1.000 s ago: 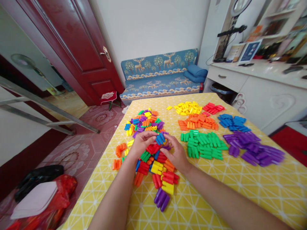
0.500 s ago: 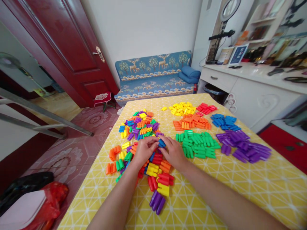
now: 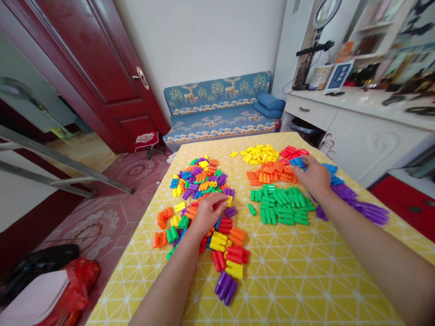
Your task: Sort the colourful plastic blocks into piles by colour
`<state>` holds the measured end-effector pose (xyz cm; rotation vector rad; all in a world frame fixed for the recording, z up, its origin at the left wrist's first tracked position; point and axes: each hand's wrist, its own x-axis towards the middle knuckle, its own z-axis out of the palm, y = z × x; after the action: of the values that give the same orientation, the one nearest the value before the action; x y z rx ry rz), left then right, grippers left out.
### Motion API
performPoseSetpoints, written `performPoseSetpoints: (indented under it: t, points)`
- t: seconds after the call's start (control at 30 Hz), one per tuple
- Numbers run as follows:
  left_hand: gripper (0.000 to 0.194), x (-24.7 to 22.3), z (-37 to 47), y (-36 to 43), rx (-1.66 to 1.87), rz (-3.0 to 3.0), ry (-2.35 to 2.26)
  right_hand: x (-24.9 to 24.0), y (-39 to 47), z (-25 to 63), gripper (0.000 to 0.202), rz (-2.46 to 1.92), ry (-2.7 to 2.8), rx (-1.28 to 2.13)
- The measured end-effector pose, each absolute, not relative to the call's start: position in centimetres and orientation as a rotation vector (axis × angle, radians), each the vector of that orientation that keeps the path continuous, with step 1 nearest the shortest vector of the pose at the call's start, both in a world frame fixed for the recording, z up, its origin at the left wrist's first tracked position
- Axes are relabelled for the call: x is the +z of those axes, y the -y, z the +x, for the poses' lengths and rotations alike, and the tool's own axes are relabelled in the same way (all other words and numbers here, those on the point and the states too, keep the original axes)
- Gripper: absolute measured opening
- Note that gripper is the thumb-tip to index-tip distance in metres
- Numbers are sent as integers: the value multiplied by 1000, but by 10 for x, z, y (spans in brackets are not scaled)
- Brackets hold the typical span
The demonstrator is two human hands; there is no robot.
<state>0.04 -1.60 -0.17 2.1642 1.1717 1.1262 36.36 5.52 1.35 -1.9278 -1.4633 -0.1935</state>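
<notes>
My right hand (image 3: 314, 175) pinches a blue plastic piece (image 3: 298, 163) over the meeting of the red pile (image 3: 294, 152) and the orange pile (image 3: 272, 173). It partly hides the blue pile (image 3: 331, 170) and the purple pile (image 3: 360, 206). Over the mixed-colour heap (image 3: 204, 179) is my left hand (image 3: 212, 209), thumb and fingers closed near a yellow piece; whether it grips that piece is unclear. The green pile (image 3: 283, 203) lies between the two forearms, with one loose green piece (image 3: 252, 209) at its left. Farther back is the yellow pile (image 3: 260, 154).
A yellow patterned cloth (image 3: 292, 280) covers the table. Behind it stands a blue sofa (image 3: 217, 113). To the right is a white cabinet (image 3: 370, 131) with items on top; a red door (image 3: 88, 59) and a metal frame (image 3: 61, 170) are at the left.
My right hand has moved right and away from my left hand, carrying the blue piece to the sorted piles. A loose green piece now lies left of the green pile. My left hand stays over the heap.
</notes>
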Motion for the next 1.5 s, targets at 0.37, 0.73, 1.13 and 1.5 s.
performPoseSetpoints:
  t: [0.37,0.73,1.13,1.5]
  points:
    - [21,-3,0,15,1148,2139,-1190,8,-85,456,36,-2328,1465,-143]
    - [50,-1,0,16,1148,2185,-1283,12,-30,287,27,-1233,1948,197]
    - [53,1,-1,18,1222,2123,-1219,-28,16,160,39,-1154,2065,362]
    - [47,-1,1,17,1143,2088,-1183,-30,20,160,24,-1044,1696,612]
